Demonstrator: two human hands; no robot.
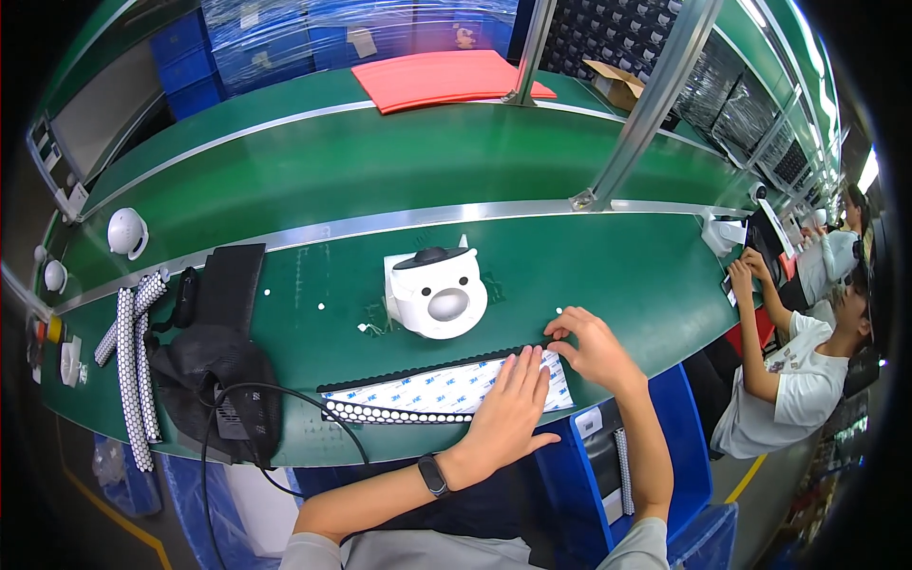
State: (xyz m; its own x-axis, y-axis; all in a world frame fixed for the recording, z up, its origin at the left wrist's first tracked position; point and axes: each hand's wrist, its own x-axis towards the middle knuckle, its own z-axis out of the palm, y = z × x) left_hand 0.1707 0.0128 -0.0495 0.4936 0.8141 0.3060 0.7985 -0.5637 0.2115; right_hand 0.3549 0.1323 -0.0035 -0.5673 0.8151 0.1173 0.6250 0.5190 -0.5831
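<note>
not much packaging here tbh. there's an open brown cardboard box (616,84) at the far right of the back shelf, just beside the slanted metal post. behind it, stacks of blue crates (285,43) wrapped in clear film, with a couple of small pale labels (361,42) stuck on the front. off to the right, past the bench (617,275) end, a small dark screen (762,237) tilts toward a co-worker. too small to make out anything on it.
</note>
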